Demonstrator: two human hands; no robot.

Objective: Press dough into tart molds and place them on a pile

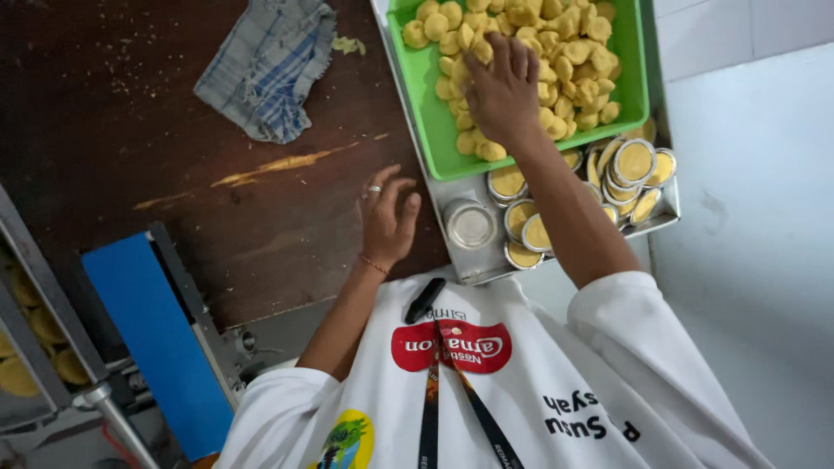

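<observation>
Head view, looking down over a white shirt and a dark lanyard (pixel 473 404).

Right hand (pixel 502 87) stretched out into the green tray (pixel 426 130) at the far right edge of the table, palm down on the heap of small yellow cakes (pixel 565 52). Fingers spread slightly apart and lying over the cakes; impossible to tell whether any cake is pinched beneath them.

Left hand (pixel 387 217) resting on the dark wooden table (pixel 174 130) near its right edge, just beside the metal tray (pixel 473 265). Fingers loosely curled and a little apart, clamped on nothing — a ring on one finger, a thin bracelet at the wrist.

Metal tray under the near end of the green one, carrying round tin moulds (pixel 634 161) filled with yellow dough, stacked and tilted against each other at its right corner, with one empty mould (pixel 469 224) at its left side, near the left hand.

Crumpled checked cloth (pixel 269 65) at the far edge of the table — well apart from both hands. Blue-topped machine (pixel 148 330) at the near left corner.
</observation>
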